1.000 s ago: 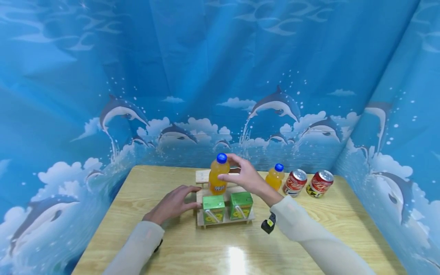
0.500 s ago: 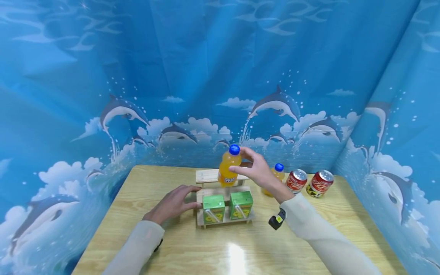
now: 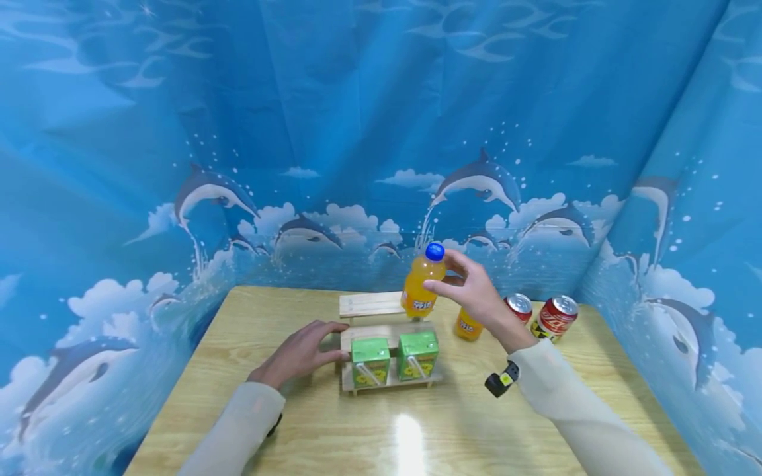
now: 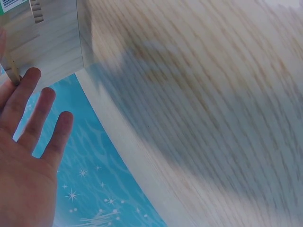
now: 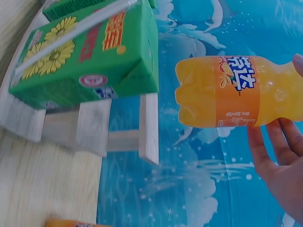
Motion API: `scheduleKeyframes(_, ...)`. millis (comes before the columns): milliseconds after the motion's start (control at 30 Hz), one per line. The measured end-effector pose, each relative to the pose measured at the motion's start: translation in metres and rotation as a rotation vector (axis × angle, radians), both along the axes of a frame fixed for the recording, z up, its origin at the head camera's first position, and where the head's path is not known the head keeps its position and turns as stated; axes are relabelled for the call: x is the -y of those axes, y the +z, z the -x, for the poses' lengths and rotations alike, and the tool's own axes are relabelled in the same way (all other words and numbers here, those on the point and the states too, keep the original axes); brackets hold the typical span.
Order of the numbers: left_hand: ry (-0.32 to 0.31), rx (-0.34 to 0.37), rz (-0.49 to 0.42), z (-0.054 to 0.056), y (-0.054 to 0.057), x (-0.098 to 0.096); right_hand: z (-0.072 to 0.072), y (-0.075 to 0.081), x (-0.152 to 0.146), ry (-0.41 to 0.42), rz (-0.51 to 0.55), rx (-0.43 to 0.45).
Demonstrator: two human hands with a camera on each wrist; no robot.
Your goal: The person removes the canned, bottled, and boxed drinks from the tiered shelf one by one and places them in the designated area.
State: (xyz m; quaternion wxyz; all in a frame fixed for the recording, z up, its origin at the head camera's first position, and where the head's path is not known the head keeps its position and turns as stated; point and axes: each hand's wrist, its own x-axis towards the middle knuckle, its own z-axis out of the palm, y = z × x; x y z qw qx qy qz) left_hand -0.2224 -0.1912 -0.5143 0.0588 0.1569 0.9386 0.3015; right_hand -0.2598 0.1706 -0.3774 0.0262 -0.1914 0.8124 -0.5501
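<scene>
My right hand (image 3: 476,295) grips an orange soda bottle (image 3: 422,282) with a blue cap, held in the air above the right end of a small wooden stepped rack (image 3: 369,305). The right wrist view shows the bottle (image 5: 236,92) clear of the rack (image 5: 147,127), my fingers (image 5: 279,156) curled round it. Two green juice cartons (image 3: 370,361) (image 3: 418,355) stand on the rack's lowest step. My left hand (image 3: 300,352) lies flat on the table, its fingertips against the rack's left side; its fingers (image 4: 40,113) are straight in the left wrist view.
A second orange bottle (image 3: 467,325) stands behind my right hand, partly hidden. Two red cans (image 3: 519,305) (image 3: 553,317) lean at the table's back right. The wooden table (image 3: 417,436) is walled by blue dolphin-print cloth (image 3: 357,132) on three sides.
My right hand has lifted the orange bottle off the rack's middle step and carried it up and to the right. The left hand has stayed where it was.
</scene>
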Motion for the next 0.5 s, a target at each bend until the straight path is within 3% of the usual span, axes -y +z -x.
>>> scheduleKeyframes(267,0.007,0.009,0.008,0.001,0.000,0.000,-0.003,0.003,-0.022,-0.047,0.001,-0.069)
scheduleKeyframes(500,0.010,0.008,0.007,-0.001,0.000,-0.001,-0.010,0.006,-0.045,-0.112,-0.036,-0.056)
